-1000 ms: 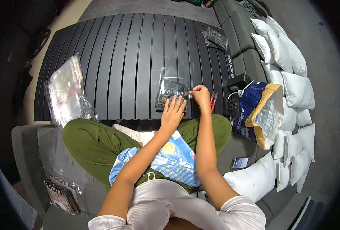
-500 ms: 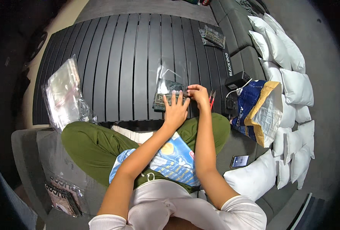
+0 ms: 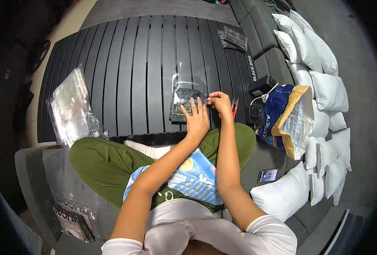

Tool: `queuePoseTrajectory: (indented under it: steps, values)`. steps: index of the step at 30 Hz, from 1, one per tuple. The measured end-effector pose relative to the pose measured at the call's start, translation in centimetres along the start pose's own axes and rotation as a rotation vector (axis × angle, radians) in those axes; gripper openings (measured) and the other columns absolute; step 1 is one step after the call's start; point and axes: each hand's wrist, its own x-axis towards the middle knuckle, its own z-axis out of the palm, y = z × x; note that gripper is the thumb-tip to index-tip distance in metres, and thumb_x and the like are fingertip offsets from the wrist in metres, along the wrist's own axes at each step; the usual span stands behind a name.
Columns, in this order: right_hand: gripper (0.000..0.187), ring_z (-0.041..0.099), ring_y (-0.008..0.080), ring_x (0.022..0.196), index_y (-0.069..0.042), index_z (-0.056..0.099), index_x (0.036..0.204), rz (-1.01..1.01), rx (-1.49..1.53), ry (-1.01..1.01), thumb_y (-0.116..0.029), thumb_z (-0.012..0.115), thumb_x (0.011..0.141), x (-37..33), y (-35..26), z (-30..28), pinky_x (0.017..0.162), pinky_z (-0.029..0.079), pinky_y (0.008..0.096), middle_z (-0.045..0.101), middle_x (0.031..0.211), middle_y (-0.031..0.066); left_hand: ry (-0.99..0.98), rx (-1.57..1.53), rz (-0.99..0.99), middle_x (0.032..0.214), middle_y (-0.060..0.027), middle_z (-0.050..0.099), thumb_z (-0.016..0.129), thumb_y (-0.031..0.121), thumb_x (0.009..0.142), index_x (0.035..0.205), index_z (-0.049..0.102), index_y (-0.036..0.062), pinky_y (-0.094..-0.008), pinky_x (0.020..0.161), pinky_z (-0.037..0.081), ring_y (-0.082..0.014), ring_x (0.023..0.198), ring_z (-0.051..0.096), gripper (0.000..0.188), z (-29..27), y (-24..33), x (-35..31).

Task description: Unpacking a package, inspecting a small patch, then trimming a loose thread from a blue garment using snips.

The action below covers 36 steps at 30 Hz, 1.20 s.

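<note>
On the slatted black table (image 3: 139,76), close to its front edge, lies a dark green folded item with a gold printed panel (image 3: 179,111). A transparent plastic bag (image 3: 191,76) surrounds it, and the bag's unfilled end stretches away from me. My left hand (image 3: 197,121) rests over the item with its fingers spread. At the bag's right edge my right hand (image 3: 220,103) is closed, thumb and fingers pinched on the plastic. Just right of that hand lies a red-handled pointed tool (image 3: 235,109), partly hidden by my forearm.
A stack of transparent bags (image 3: 71,102) hangs over the table's front left. Packed dark items (image 3: 234,39) lie at the far right corner. Right of the table are a black boxy device (image 3: 262,86), a blue-and-tan bag (image 3: 288,121), a phone (image 3: 267,176) and several white pillows (image 3: 330,95).
Both hands stay nearly in place on the bag. My left hand's fingers have shifted slightly, and the whole view has tilted a little.
</note>
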Motion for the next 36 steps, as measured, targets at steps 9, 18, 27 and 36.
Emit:
queuePoseTrajectory:
  steps: [9, 18, 27, 36]
  values:
    - [0.011, 0.055, 0.0103, 0.056, -0.001, 0.058, 0.082, -0.002, 0.047, -0.015, 0.001, 0.059, 0.071, -0.1, 0.1, -0.1, 0.048, 0.041, 0.0219, 0.059, 0.067, 0.0035, 0.0, -0.029, -0.077, 0.135, -0.0154, 0.032, 0.052, 0.03, 0.074, 0.127, 0.041, 0.0039, -0.0652, 0.095, 0.015, -0.034, 0.126, 0.026, 0.06, -0.6, 0.4, 0.3]
    - [0.01, 0.056, 0.0103, 0.056, -0.002, 0.058, 0.079, 0.0, 0.018, -0.036, 0.0, 0.06, 0.07, -0.1, 0.3, 0.0, 0.049, 0.041, 0.022, 0.059, 0.067, 0.0034, 0.073, -0.103, -0.013, 0.135, -0.0143, 0.032, 0.049, 0.037, 0.079, 0.126, 0.043, 0.0118, -0.0651, 0.096, 0.012, -0.0347, 0.125, 0.027, 0.053, -0.1, -0.9, 0.4]
    - [0.038, 0.046, 0.0324, 0.103, -0.007, 0.059, 0.097, -0.715, -0.64, 0.154, -0.024, 0.07, 0.065, -2.9, -2.3, 1.8, 0.088, 0.037, 0.0407, 0.049, 0.112, 0.0155, 0.043, -0.264, 0.285, 0.128, -0.0101, 0.042, 0.055, 0.024, 0.08, 0.12, 0.048, 0.0102, -0.0416, 0.103, 0.023, -0.0258, 0.123, 0.034, 0.043, -3.1, -8.1, -3.4]
    - [0.026, 0.052, 0.0266, 0.106, -0.004, 0.061, 0.099, -0.932, -0.885, 0.209, -0.008, 0.056, 0.074, -2.9, 0.3, 6.0, 0.093, 0.037, 0.0376, 0.059, 0.106, 0.013, 0.155, -0.173, 0.498, 0.118, -0.0072, 0.049, 0.047, 0.014, 0.077, 0.106, 0.054, 0.0108, -0.0395, 0.103, 0.026, -0.0235, 0.121, 0.037, 0.03, -1.8, -10.0, -1.9]
